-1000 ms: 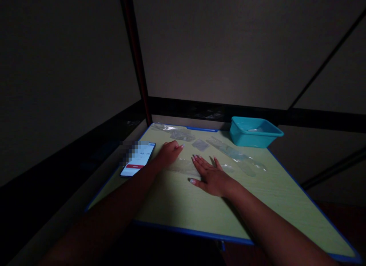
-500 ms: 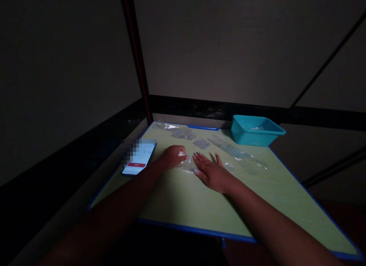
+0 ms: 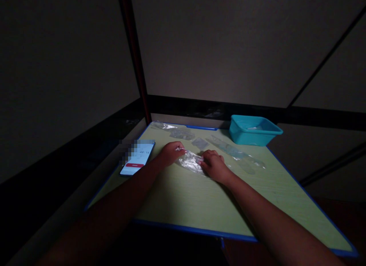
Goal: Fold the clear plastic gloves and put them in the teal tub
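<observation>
A crinkled clear plastic bag [image 3: 190, 161] stretches between my two hands, low over the middle of the table. My left hand [image 3: 171, 152] is closed on its far left corner, thumb and fingers pinching the film. At the other end, my right hand [image 3: 215, 165] has its fingers curled round the bag's right side. Just beyond the hands lies a small flat greyish plastic piece [image 3: 200, 143]. Light glints off the creased film, and the part under my right hand is hidden.
On the left of the green table [image 3: 183, 205] lies a lit phone [image 3: 137, 159]. Clear plastic pieces [image 3: 183, 134] lie along the back, and long clear strips [image 3: 228, 147] on the right. A turquoise basket [image 3: 253, 137] stands at the back right corner, by the wall.
My right hand, flat with fingers spread before, has curled and gripped the bag. The film between the hands now shows more, creased and shiny. My left hand stays closed on its end.
</observation>
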The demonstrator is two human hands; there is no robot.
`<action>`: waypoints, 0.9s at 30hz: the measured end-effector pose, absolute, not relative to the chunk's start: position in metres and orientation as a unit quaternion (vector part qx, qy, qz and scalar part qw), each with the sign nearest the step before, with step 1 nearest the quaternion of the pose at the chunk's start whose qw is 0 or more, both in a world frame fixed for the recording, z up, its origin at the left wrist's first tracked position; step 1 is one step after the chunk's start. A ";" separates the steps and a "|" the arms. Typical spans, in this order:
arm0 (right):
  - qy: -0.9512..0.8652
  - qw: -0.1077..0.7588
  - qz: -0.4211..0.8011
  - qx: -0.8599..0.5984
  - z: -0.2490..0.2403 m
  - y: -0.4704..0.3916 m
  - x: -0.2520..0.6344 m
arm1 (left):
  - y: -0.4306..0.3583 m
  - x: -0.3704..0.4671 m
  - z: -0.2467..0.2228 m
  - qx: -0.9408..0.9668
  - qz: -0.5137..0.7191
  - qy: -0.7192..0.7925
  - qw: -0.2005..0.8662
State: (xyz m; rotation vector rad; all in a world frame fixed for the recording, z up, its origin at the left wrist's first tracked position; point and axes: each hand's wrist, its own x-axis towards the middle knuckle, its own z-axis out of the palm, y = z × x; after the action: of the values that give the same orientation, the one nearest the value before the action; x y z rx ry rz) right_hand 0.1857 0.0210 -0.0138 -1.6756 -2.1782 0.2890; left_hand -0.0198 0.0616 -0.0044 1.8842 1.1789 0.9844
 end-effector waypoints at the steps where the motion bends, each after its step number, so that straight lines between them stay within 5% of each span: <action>1: -0.772 0.187 0.115 -0.597 -0.012 0.021 0.187 | 0.062 -0.020 -0.004 0.717 0.386 0.458 0.356; 13: -0.653 0.380 0.412 -0.509 0.030 0.020 0.224 | 0.069 -0.016 -0.008 0.581 0.532 0.532 0.310; 18: -0.621 0.390 0.486 -0.476 0.040 0.013 0.227 | 0.070 -0.014 -0.009 0.559 0.569 0.530 0.288; 24: -0.635 0.350 0.339 -0.600 0.036 0.018 0.224 | 0.074 -0.014 -0.011 0.526 0.572 0.534 0.333; 27: -0.652 0.361 0.415 -0.522 0.038 0.015 0.224 | 0.074 -0.014 -0.010 0.520 0.565 0.542 0.341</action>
State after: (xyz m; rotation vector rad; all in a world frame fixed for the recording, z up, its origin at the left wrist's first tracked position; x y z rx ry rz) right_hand 0.2242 0.0152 0.0380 -1.3443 -1.6790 1.0701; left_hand -0.0140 0.0740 -0.0096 1.3528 1.4106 1.4699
